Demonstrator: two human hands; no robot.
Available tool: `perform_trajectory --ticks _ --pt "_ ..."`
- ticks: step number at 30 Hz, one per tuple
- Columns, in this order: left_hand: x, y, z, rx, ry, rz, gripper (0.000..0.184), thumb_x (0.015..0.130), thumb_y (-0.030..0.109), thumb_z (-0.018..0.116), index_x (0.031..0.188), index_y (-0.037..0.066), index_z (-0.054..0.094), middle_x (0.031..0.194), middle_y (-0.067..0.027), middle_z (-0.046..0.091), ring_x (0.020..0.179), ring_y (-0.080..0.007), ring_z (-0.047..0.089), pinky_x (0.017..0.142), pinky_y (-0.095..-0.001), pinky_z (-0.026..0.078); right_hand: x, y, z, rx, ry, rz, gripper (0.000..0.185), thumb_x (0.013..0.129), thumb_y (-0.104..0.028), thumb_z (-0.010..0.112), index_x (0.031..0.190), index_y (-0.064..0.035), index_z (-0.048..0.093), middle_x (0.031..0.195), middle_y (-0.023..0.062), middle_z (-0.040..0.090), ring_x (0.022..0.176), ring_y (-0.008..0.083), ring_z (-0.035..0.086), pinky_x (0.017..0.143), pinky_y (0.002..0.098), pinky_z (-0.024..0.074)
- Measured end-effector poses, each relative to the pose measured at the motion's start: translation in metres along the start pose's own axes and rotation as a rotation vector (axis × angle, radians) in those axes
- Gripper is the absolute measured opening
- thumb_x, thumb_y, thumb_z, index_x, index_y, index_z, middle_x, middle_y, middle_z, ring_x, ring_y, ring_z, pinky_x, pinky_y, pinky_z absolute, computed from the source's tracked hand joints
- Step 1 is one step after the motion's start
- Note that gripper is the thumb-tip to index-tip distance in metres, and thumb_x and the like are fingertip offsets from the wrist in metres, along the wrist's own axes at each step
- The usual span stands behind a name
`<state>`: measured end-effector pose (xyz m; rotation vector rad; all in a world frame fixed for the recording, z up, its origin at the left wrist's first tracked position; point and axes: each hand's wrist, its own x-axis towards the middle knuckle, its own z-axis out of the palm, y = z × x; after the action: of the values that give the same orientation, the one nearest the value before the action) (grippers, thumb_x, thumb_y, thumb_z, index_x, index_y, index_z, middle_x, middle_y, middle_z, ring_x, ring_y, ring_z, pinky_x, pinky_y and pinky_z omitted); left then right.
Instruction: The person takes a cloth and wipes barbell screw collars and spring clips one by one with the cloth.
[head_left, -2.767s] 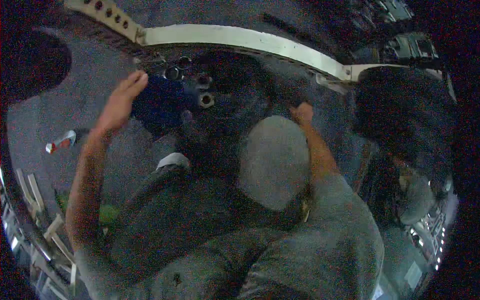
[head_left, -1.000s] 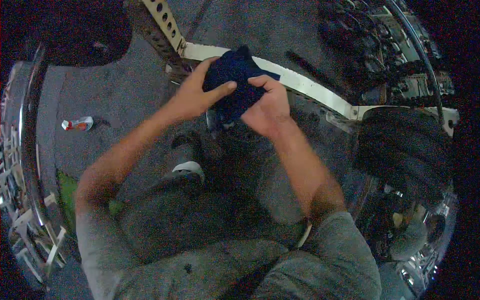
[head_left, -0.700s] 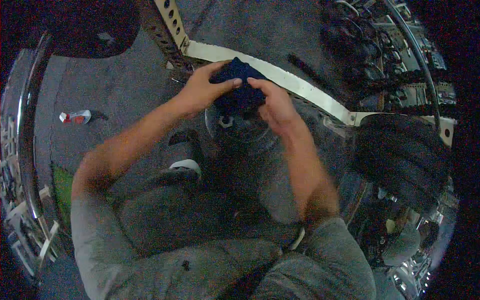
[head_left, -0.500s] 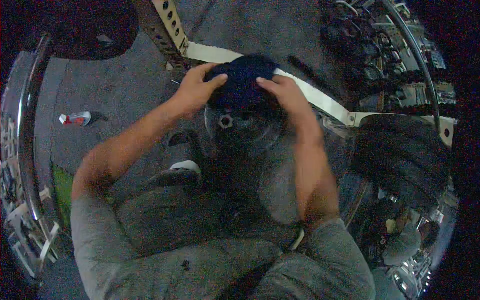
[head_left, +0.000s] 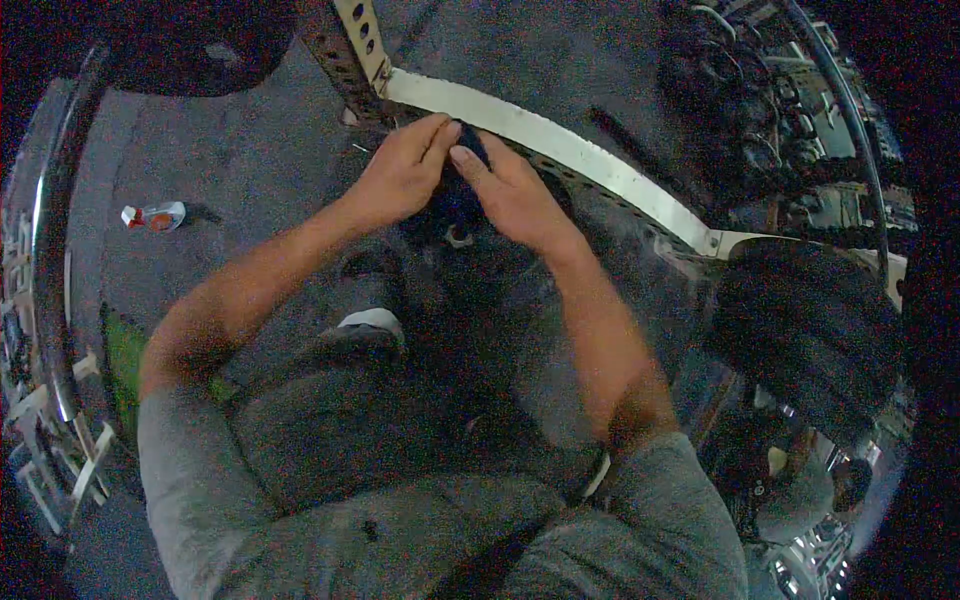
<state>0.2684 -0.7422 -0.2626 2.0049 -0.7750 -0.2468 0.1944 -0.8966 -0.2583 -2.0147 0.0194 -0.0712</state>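
Observation:
Between my two hands is a dark navy, soft-looking piece of cloth [head_left: 456,200], bunched up and partly covered by the fingers. My left hand [head_left: 405,172] is closed on its left side, fingers curled and thumb up near the top. Close beside it, my right hand [head_left: 515,196] grips the right side, with the thumb almost touching the left hand. Just under the cloth a small bright metal piece [head_left: 459,236] shows on a dark object whose outline is hard to make out.
A white metal bar [head_left: 560,140] curves behind the hands and joins a perforated upright [head_left: 360,35]. A clear and red plastic package [head_left: 154,216] lies on the floor at left. A black padded shape [head_left: 810,330] stands at right, and a shiny tube [head_left: 50,220] at far left.
My hands have come together, the right one moving left. The cloth, earlier spread wide and rounded, is now narrow and bunched. The round dark part with the hexagonal metal piece is less visible.

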Motion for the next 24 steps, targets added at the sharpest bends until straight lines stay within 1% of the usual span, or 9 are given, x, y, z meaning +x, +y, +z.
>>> perform_trajectory --ticks 6,7,10,13,16,17,20,21,24 --pt "-0.011 0.004 0.017 -0.742 -0.215 -0.263 0.043 0.097 0.024 0.054 0.130 -0.001 0.042 0.115 -0.0131 0.056 0.108 -0.0180 0.052 0.095 -0.0334 0.043 0.008 0.005 -0.010 -0.042 0.195 0.026 0.032 0.099 -0.028 0.043 0.104 -0.0002 0.057 0.096 0.0267 0.062 0.094 0.0460 0.058 0.082 0.0464 0.0456" --pt "-0.014 0.015 0.017 -0.490 -0.121 -0.195 0.046 0.096 0.026 0.058 0.130 -0.001 0.041 0.115 -0.0139 0.056 0.108 -0.0174 0.053 0.094 -0.0318 0.043 0.009 0.007 -0.011 -0.030 0.226 0.060 0.032 0.099 -0.028 0.043 0.101 -0.0001 0.058 0.093 0.0267 0.061 0.092 0.0459 0.058 0.080 0.0471 0.0454" --pt "-0.014 0.039 0.016 -0.450 0.031 -0.073 0.048 0.096 0.027 0.057 0.134 0.003 0.041 0.122 -0.0125 0.055 0.113 -0.0180 0.052 0.099 -0.0333 0.041 0.006 0.017 -0.010 -0.046 0.382 0.092 0.033 0.099 -0.028 0.043 0.091 0.0003 0.058 0.086 0.0260 0.061 0.084 0.0455 0.058 0.074 0.0479 0.0444" --pt "-0.004 0.037 0.015 -0.414 -0.157 -0.164 0.044 0.097 0.027 0.054 0.132 0.002 0.042 0.120 -0.0143 0.055 0.113 -0.0191 0.052 0.099 -0.0332 0.041 0.000 0.008 -0.015 -0.025 0.465 0.146 0.034 0.098 -0.029 0.045 0.087 0.0008 0.058 0.083 0.0252 0.061 0.080 0.0447 0.059 0.071 0.0464 0.0446" --pt "-0.003 0.035 0.031 -0.375 -0.068 -0.024 0.040 0.098 0.027 0.052 0.125 -0.001 0.043 0.112 -0.0201 0.059 0.105 -0.0262 0.059 0.091 -0.0381 0.045 -0.004 -0.005 -0.015 -0.031 0.510 0.133 0.034 0.097 -0.030 0.047 0.086 0.0010 0.057 0.083 0.0250 0.061 0.079 0.0434 0.060 0.071 0.0448 0.0456" --pt "-0.001 0.035 0.036 -0.388 0.012 0.029 0.033 0.099 0.026 0.048 0.118 -0.001 0.047 0.108 -0.0251 0.060 0.102 -0.0343 0.061 0.087 -0.0403 0.046 -0.004 -0.007 -0.014 -0.042 0.529 0.111 0.034 0.097 -0.031 0.048 0.086 0.0010 0.057 0.083 0.0249 0.061 0.079 0.0429 0.060 0.072 0.0444 0.0459" --pt "0.004 0.028 0.032 -0.104 0.122 -0.037 0.029 0.099 0.025 0.045 0.113 0.000 0.051 0.100 -0.0267 0.061 0.096 -0.0412 0.060 0.083 -0.0415 0.046 -0.006 -0.004 -0.008 -0.025 0.431 0.037 0.033 0.096 -0.032 0.052 0.093 0.0003 0.057 0.086 0.0268 0.061 0.082 0.0427 0.061 0.073 0.0454 0.0462" --pt "0.007 0.026 0.031 -0.122 0.178 -0.034 0.028 0.099 0.026 0.044 0.108 0.000 0.053 0.093 -0.0278 0.060 0.091 -0.0465 0.057 0.078 -0.0431 0.046 -0.009 -0.007 -0.006 0.047 0.348 0.077 0.037 0.094 -0.036 0.056 0.104 -0.0004 0.053 0.094 0.0273 0.062 0.092 0.0440 0.061 0.079 0.0459 0.0474" --pt "0.013 0.028 0.019 -0.155 0.171 -0.092 0.031 0.099 0.027 0.046 0.102 -0.003 0.057 0.086 -0.0203 0.063 0.074 -0.0293 0.059 0.071 -0.0379 0.046 -0.018 -0.015 0.007 0.133 0.305 0.097 0.051 0.090 -0.042 0.062 0.116 -0.0016 0.045 0.107 0.0257 0.063 0.108 0.0435 0.059 0.090 0.0445 0.0470"
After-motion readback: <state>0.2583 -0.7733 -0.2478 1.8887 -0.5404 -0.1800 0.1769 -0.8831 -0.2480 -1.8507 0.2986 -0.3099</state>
